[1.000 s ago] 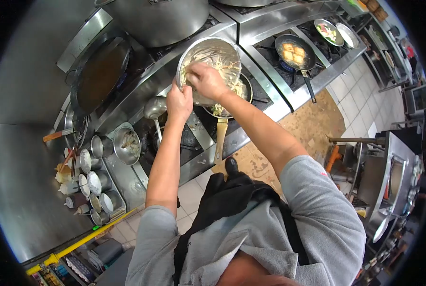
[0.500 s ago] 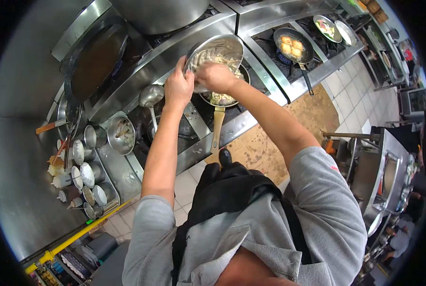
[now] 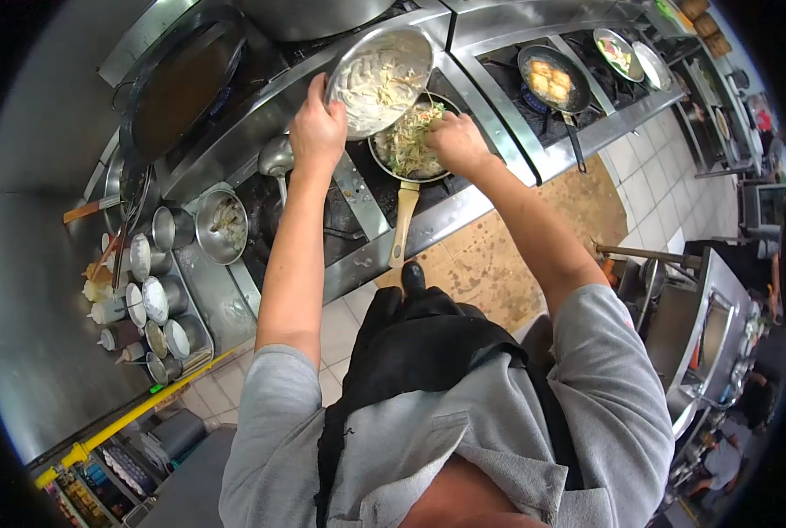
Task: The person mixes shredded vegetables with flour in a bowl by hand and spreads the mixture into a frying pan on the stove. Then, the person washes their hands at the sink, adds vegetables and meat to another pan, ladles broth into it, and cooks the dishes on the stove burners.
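Note:
My left hand (image 3: 317, 134) grips the rim of a metal mixing bowl (image 3: 358, 55), which is tilted toward me. Creamy batter and some shreds cling to the bowl's inside. Below and right of it, a frying pan (image 3: 374, 161) with a beige handle rests on the burner. A shredded vegetable mix (image 3: 411, 141) in pale batter covers the pan's base. My right hand (image 3: 460, 145) is at the pan's right side, fingers curled and closed at the edge of the mix; the fingertips are partly hidden.
A ladle (image 3: 276, 157) and a metal bowl with scraps (image 3: 222, 227) lie to the left. Farther left are a large dark pan of liquid (image 3: 177, 114) and several containers (image 3: 155, 299). At right, a black skillet (image 3: 549, 81) holds golden pieces beside a plate of food (image 3: 617, 53).
My right hand has moved from inside the mixing bowl down to the frying pan. The bowl has shifted up and left, uncovering more of the pan and the shredded mix.

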Demonstrator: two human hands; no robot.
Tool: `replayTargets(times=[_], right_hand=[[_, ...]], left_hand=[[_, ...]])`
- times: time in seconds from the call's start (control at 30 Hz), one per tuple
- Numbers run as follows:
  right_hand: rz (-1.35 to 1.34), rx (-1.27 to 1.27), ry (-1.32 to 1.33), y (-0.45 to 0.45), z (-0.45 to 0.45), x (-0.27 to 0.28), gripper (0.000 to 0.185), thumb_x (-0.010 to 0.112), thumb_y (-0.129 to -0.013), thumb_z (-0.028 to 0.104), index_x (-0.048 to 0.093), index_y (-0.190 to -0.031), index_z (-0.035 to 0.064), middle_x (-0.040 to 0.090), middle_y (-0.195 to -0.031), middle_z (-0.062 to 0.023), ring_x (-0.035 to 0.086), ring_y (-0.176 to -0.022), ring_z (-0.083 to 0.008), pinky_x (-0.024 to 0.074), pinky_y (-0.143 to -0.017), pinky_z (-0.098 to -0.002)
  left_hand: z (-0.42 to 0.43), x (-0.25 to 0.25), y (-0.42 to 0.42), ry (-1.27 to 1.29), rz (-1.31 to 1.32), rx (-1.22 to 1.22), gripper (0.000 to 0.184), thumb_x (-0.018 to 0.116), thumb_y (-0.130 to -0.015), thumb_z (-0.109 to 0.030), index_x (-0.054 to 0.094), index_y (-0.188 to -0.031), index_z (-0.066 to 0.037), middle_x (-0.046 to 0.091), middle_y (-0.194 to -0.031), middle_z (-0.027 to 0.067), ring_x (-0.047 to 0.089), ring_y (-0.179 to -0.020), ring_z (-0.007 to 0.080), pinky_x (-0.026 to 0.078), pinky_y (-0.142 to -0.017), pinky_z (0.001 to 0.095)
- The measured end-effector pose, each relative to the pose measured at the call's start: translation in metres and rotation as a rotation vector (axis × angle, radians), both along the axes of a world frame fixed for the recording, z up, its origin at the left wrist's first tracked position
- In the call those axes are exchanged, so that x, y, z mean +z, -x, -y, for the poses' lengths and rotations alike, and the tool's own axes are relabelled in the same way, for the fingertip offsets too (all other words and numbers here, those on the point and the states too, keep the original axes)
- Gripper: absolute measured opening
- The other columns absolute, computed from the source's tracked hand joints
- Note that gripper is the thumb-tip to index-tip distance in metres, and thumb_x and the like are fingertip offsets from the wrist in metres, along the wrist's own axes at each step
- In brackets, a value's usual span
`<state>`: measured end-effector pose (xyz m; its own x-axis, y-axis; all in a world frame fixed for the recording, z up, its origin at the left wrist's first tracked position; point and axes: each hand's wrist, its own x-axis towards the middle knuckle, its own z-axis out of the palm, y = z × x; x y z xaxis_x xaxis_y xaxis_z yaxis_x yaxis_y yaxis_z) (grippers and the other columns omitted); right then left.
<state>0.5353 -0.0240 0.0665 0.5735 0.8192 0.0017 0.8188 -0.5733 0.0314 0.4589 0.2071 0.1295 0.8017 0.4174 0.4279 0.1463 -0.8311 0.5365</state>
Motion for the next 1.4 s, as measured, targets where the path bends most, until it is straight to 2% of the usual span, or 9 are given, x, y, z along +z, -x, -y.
replayTargets(times=[0.23,0.4,0.5,0.67,0.77,0.83,1.0,1.07,1.4], right_hand=[[0.055,-0.072,-0.201,-0.012,-0.029,-0.014,0.017,0.06,-0.08,0.015,0.073,-0.09,0.0171,0.064,-0.101,-0.0026,0.057,-0.105,-0.0224,0.0456,-0.085,-0.0387],[0.078,0.012,-0.056,-0.017,-0.022,-0.014,0.016,0.061,-0.078,0.017,0.073,-0.088,0.019,0.062,-0.098,-0.0026,0.056,-0.104,-0.021,0.0452,-0.083,-0.0386],[0.055,-0.038,-0.081,-0.016,-0.034,-0.018,0.026,0.06,-0.081,0.018,0.073,-0.102,0.0261,0.06,-0.108,-0.0035,0.055,-0.108,-0.0217,0.0451,-0.086,-0.0391],[0.014,-0.199,-0.028,-0.034,-0.026,-0.021,0.027,0.06,-0.084,0.022,0.071,-0.108,0.026,0.06,-0.112,-0.0038,0.055,-0.112,-0.0233,0.0452,-0.09,-0.0414],[-0.011,-0.201,-0.004,-0.04,-0.009,-0.019,0.025,0.061,-0.085,0.026,0.072,-0.107,0.0244,0.062,-0.109,-0.0044,0.056,-0.11,-0.0237,0.0458,-0.089,-0.0416],[-0.1,-0.197,-0.207,-0.028,0.0,-0.008,0.023,0.061,-0.085,0.03,0.072,-0.104,0.0231,0.064,-0.102,-0.0053,0.059,-0.104,-0.0248,0.0464,-0.088,-0.042],[-0.047,-0.15,-0.081,-0.015,0.02,-0.011,0.021,0.061,-0.085,0.033,0.073,-0.097,0.0207,0.064,-0.097,-0.006,0.06,-0.098,-0.0263,0.0476,-0.085,-0.0431],[-0.082,-0.22,-0.243,-0.013,0.023,-0.01,0.02,0.061,-0.085,0.031,0.074,-0.094,0.0189,0.064,-0.096,-0.0064,0.06,-0.099,-0.0262,0.0478,-0.084,-0.0436],[-0.011,-0.244,-0.333,-0.021,0.003,-0.005,0.015,0.055,-0.084,0.015,0.068,-0.093,0.0112,0.064,-0.086,-0.0113,0.064,-0.086,-0.0326,0.0515,-0.075,-0.0448]], left_hand=[[-0.006,0.023,0.001,0.032,0.012,0.045,0.042,0.05,-0.088,-0.022,0.051,-0.129,-0.011,0.067,-0.098,0.0255,0.063,-0.091,0.0451,0.049,-0.08,0.0528],[-0.008,0.023,0.007,0.06,0.043,0.06,0.041,0.048,-0.089,-0.022,0.051,-0.129,-0.012,0.067,-0.097,0.0257,0.063,-0.09,0.046,0.049,-0.081,0.0534],[-0.01,0.022,0.013,0.083,0.057,0.083,0.041,0.048,-0.09,-0.023,0.052,-0.129,-0.011,0.067,-0.095,0.0261,0.063,-0.09,0.0464,0.049,-0.081,0.0535],[-0.02,0.017,0.021,0.106,0.054,0.133,0.04,0.048,-0.089,-0.023,0.054,-0.126,-0.009,0.067,-0.095,0.027,0.063,-0.09,0.0462,0.049,-0.081,0.0528],[-0.021,0.019,0.025,0.139,0.066,0.136,0.04,0.047,-0.089,-0.024,0.055,-0.126,-0.009,0.066,-0.096,0.0272,0.063,-0.091,0.0463,0.049,-0.082,0.0527],[-0.02,0.02,0.027,0.146,0.075,0.135,0.04,0.047,-0.089,-0.024,0.054,-0.126,-0.008,0.066,-0.096,0.0273,0.063,-0.091,0.0464,0.049,-0.082,0.0528],[-0.018,0.021,0.025,0.175,0.075,0.135,0.041,0.047,-0.09,-0.024,0.054,-0.126,-0.008,0.066,-0.096,0.0274,0.063,-0.091,0.0464,0.049,-0.081,0.0525],[-0.017,0.022,0.026,0.158,0.076,0.129,0.041,0.047,-0.09,-0.023,0.054,-0.126,-0.008,0.066,-0.097,0.0274,0.063,-0.091,0.0463,0.049,-0.081,0.0524],[-0.011,0.015,0.029,0.199,0.005,0.14,0.042,0.048,-0.088,-0.022,0.053,-0.127,-0.007,0.067,-0.096,0.0267,0.063,-0.09,0.046,0.05,-0.08,0.0523]])
